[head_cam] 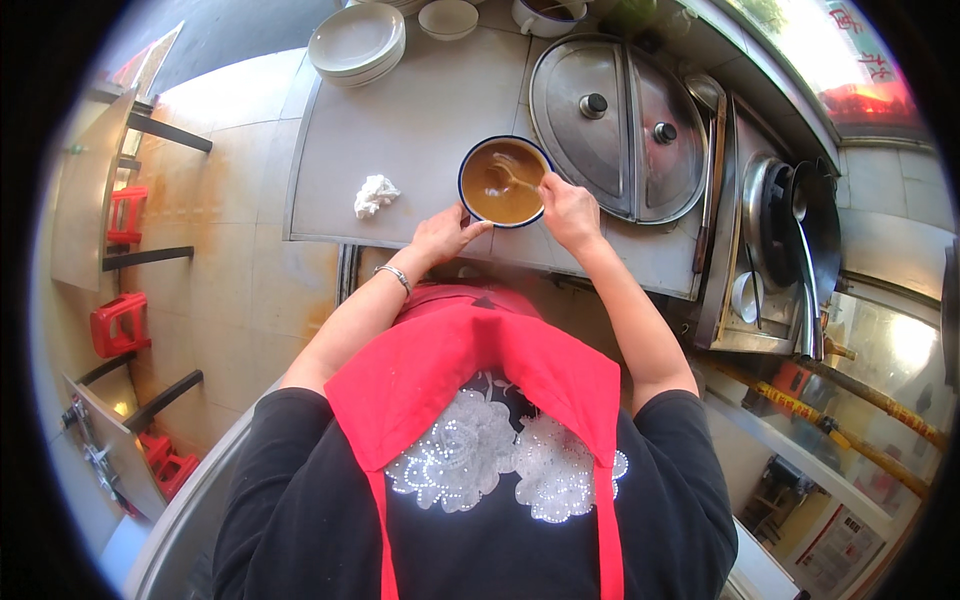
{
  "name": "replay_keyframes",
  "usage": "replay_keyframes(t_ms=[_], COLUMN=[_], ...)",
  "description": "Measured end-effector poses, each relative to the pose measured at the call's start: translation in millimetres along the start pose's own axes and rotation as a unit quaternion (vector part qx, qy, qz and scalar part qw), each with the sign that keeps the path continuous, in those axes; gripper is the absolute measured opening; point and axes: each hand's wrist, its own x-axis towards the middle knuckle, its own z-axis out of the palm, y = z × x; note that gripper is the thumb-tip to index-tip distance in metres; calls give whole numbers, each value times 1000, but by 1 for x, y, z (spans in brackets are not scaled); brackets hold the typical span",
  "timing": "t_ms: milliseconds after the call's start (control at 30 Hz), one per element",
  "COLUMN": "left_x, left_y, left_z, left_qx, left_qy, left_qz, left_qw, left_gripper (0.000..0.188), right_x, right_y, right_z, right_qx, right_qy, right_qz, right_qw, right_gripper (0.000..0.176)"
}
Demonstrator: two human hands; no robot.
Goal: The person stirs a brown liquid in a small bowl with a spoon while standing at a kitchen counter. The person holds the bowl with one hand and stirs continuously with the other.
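A white enamel mug or basin with a dark blue rim (463,166) stands near the front edge of the counter, filled with smooth brown sauce (487,196). My left hand (444,234) steadies it, with thumb and fingers gripping its lower left side. Above the right rim, my right hand (568,210) is closed around the handle of a spoon (504,174). The spoon's bowl sits in the sauce, where the surface is swirled. A crumpled white tissue or cloth (375,196) lies to the left of the vessel.
Stacked white plates (356,41) and a small bowl (448,18) stand at the back. Right of the vessel is a split round metal lid (585,142) with black knobs. A ladle (705,172) lies beyond it, then a wok (817,225). Red stools (120,324) stand left.
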Motion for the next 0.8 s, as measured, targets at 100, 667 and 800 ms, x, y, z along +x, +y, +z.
replay_keyframes(t_ms=[100, 667, 800], left_x=[1, 0, -1], left_y=[-1, -1, 0], left_z=[0, 2, 0], left_qx=[7, 2, 3], left_qy=[-4, 10, 5], left_qz=[1, 9, 5], left_qw=[1000, 1000, 1000], left_gripper=[58, 58, 58], right_x=[10, -13, -4], right_y=[3, 29, 13], right_z=[12, 12, 1], right_qx=[-194, 201, 133], right_qy=[27, -164, -119], right_qz=[-155, 36, 35], right_qw=[968, 965, 983], right_gripper=[7, 17, 18])
